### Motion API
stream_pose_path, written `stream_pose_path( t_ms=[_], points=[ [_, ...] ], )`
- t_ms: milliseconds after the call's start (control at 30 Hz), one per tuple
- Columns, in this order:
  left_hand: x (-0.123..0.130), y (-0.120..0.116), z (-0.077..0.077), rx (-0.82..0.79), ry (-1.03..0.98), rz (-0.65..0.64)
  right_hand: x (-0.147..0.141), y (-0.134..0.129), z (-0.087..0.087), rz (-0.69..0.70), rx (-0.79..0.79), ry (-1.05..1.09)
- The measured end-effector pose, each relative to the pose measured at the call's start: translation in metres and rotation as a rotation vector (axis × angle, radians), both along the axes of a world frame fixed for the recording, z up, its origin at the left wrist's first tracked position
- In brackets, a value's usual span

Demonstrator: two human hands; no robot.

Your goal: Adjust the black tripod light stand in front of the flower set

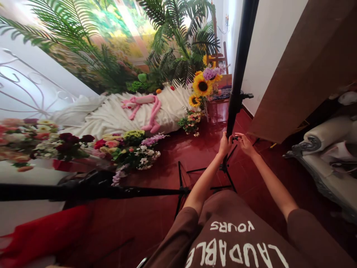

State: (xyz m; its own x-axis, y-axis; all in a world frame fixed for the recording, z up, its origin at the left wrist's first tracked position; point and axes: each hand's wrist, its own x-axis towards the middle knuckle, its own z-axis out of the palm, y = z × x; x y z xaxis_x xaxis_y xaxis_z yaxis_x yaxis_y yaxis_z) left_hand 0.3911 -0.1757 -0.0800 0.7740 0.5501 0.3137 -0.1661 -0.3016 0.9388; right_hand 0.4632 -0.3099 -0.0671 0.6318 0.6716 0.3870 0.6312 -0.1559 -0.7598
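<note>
Bare forearms (206, 175) forward, left hand (224, 144) in curled grip, right hand (245, 144) close by

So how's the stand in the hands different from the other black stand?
The left hand is on the held stand, with the right hand close beside it; no hand holds the other stand. In the picture, the held stand slants upward, while the other stand runs sideways. Both are black and long.

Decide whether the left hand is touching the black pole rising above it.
Touching. The head view shows the left hand set against the black pole, with no gap between them.
</note>
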Motion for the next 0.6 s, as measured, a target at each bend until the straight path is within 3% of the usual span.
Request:
stream_pose_path(
  t_ms=[267, 467, 533, 600],
  points=[
    [0.0, 0.002, -0.002, 0.006, 0.028, 0.016, -0.005, 0.025, 0.0, -0.209, 0.011, -0.052],
    [-0.001, 0.002, 0.001, 0.02, 0.025, 0.007, -0.008, 0.041, 0.011, -0.509, -0.239, 0.01],
    [-0.002, 0.002, 0.002, 0.029, 0.026, 0.005, 0.001, 0.045, 0.016, -0.516, -0.306, 0.059],
    [-0.002, 0.002, 0.002, 0.045, 0.029, 0.018, 0.014, 0.05, 0.02, -0.416, -0.287, 0.065]
  ],
)
